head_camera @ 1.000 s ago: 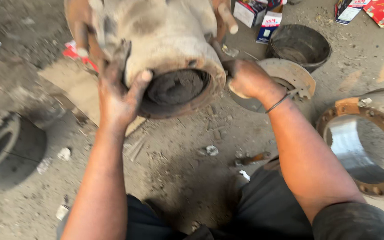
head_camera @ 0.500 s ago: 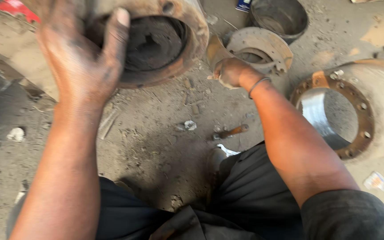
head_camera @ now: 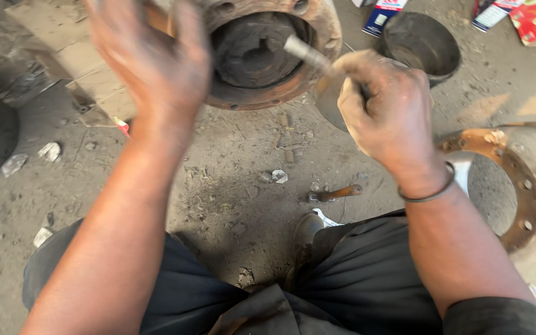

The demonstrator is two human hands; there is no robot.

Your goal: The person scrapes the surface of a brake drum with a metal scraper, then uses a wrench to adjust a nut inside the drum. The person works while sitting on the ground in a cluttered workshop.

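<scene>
While my left hand braces the rim of the rusty wheel hub, fingers spread wide over its upper left edge, my right hand is closed around a short grey metal rod whose free end points into the hub's open mouth. To do this step well, I judge that the rod should meet the dark inner part squarely, not at a slant, and that the bracing hand should stay on the outer rim, apart from the rod's tip. The hub lies on its side just ahead of both hands, its opening turned toward me; the outer flange is orange-brown with rust and carries bolt holes, while the recess within is black and greasy, stepped toward a central bore. Whether the rod's tip touches the inner part or stops just short, I cannot tell. Beside my right wrist, which wears a thin dark bangle, a large rusted ring with bolt holes lies flat on the dirt floor. Beyond my right hand sits a dark round pan. Below my hands, near my knees, a small tool with an orange-brown handle rests on the ground.
</scene>
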